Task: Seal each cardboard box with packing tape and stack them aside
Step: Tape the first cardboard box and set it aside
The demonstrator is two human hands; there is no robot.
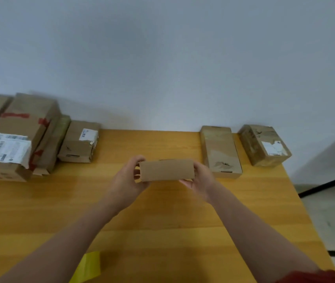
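The left hand [130,176] and right hand [202,180] — fingers [137,177] clamped on its ends — held a small plain brown cardboard box [166,170] (no tape visible), sealing and stacking apparently not yet done.

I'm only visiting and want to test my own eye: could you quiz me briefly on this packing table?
1. True or false: only the left hand holds the small box.
2. How many boxes lie at the table's far right? A one, B two, C four.
3. Fill in: the strip at the near edge is coloured ____.
Key: 1 false, the right hand grips it too. 2 B, the long box and the labelled box. 3 yellow.
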